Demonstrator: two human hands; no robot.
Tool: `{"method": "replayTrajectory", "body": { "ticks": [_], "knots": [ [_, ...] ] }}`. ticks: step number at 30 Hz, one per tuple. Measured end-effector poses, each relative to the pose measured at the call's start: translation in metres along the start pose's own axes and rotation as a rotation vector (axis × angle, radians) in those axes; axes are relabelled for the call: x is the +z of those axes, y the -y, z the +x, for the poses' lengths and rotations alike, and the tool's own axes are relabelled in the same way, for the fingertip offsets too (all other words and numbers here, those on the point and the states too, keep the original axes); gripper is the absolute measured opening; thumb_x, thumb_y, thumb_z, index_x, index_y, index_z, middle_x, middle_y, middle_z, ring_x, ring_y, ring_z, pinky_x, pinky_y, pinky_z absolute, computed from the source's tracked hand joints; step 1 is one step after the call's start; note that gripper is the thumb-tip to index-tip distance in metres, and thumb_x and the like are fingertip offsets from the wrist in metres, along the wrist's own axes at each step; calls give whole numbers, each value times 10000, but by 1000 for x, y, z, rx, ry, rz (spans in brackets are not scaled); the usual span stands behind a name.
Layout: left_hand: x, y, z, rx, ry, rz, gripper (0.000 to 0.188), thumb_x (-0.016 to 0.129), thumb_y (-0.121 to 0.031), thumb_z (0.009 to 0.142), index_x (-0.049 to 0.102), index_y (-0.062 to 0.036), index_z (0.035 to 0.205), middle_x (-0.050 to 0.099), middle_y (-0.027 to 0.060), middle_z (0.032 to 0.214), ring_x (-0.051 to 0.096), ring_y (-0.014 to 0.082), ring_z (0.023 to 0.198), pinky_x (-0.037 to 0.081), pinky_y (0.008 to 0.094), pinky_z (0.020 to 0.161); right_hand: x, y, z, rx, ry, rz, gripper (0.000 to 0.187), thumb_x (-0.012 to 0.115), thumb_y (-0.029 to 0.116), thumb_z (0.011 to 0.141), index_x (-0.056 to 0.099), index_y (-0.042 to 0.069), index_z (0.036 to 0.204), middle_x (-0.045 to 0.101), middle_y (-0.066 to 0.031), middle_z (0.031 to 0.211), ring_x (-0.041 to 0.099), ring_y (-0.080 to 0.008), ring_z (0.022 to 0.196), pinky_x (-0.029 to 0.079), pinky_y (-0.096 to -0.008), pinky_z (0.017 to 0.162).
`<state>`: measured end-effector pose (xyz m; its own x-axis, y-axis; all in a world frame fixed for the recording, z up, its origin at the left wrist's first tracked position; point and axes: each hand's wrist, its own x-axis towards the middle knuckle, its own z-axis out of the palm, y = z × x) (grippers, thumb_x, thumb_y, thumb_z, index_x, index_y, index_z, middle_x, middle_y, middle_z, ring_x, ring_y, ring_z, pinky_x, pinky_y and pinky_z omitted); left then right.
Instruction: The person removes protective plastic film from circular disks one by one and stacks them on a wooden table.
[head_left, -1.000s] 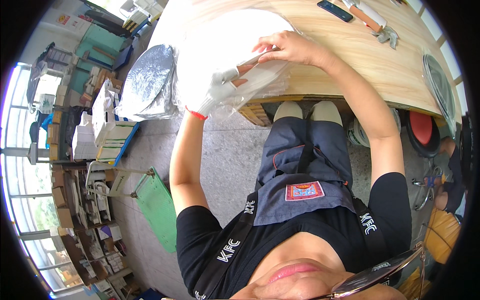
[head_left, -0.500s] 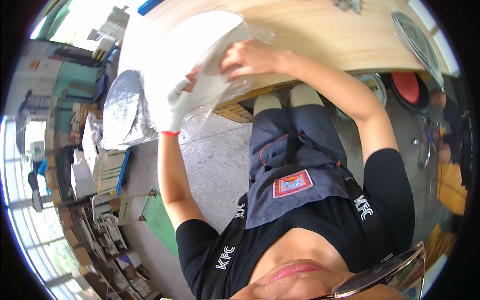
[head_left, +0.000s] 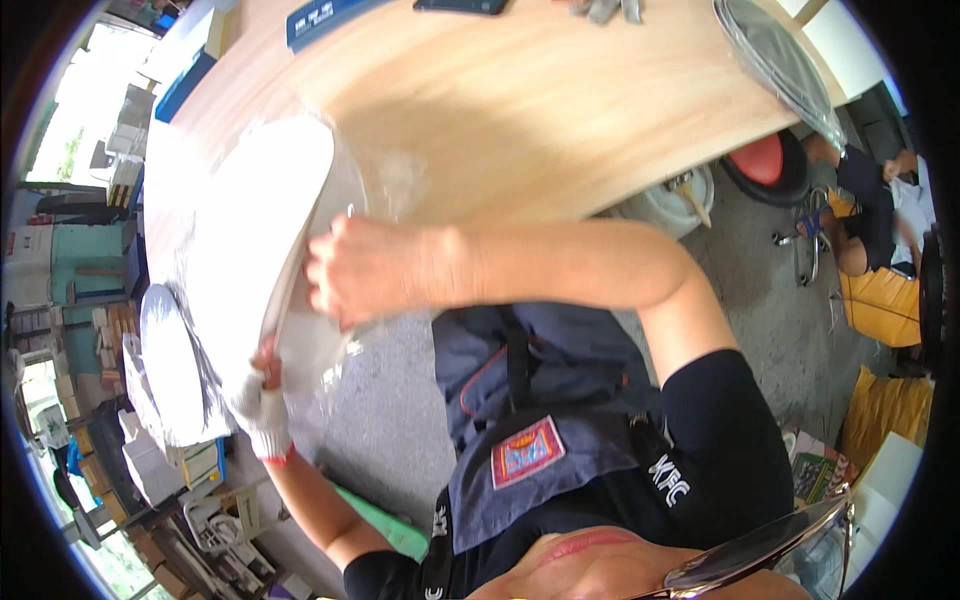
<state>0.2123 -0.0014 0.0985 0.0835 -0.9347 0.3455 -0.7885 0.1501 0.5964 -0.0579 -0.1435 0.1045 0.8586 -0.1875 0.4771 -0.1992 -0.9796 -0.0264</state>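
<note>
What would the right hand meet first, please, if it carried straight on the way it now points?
The right hand would probably meet the rounded white piece directly to its left, though depth there is unclear.

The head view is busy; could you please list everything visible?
panel: at least one, white, at hands
plastic: one, transparent, around panel
disc: at least one, silvery, beside panel
table: one, beige, upper middle
flat box: one, blue, top edge
phone: one, dark, top edge
glove: one, grey, top edge
round pack: one, grey, table's right
bucket: one, white, below table
stool: one, red, beside bucket
cart: one, green, lower middle
boxes: many, mostly white, left
parcels: at least two, yellow, right
worker: one, dark shorts, right
apron: one, navy, middle
left hand: one, white glove, at panel
right hand: one, bare, at panel
</note>
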Motion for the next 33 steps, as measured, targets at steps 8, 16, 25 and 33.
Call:
{"method": "replayTrajectory", "body": {
  "ticks": [8, 16, 25, 33],
  "knots": [
    [-4, -18, -1, 60, 8, -10, 160, 680, -19, 846, 755, -13, 987, 696, 47, 752, 594, 117, 613, 456, 264, 566, 12, -10, -9, -95, -99, 52, 138, 637, 201, 747, 662, 67, 771, 617, -75, 821, 640, -193, 684, 522, -300, 536],
    [-5, -19, -4, -16, 37, -52, 143, 697, -36, 850, 760, -16, 976, 647, 11, 710, 552, 108, 578, 423, 262, 539, 6, -15, -10, -112, -105, 221, 101, 631, 156, 734, 634, 54, 732, 590, -81, 784, 643, -196, 650, 520, -299, 512],
    [-7, -18, -4, -83, 52, -70, 124, 703, -35, 849, 759, -12, 956, 613, -9, 680, 529, 98, 561, 400, 254, 522, -1, -21, 0, -110, -20, 318, 94, 635, 158, 761, 632, 66, 740, 605, -91, 755, 686, -241, 657, 544, -341, 532],
    [1, 5, 3, 71, 46, -78, 216, 606, 19, 869, 750, -29, 1023, 606, 13, 769, 560, 94, 661, 438, 251, 588, 2, -15, 6, -230, -186, -15, 70, 593, 136, 782, 559, 103, 832, 532, -33, 671, 608, -191, 552, 500, -324, 476]
  ]
}}
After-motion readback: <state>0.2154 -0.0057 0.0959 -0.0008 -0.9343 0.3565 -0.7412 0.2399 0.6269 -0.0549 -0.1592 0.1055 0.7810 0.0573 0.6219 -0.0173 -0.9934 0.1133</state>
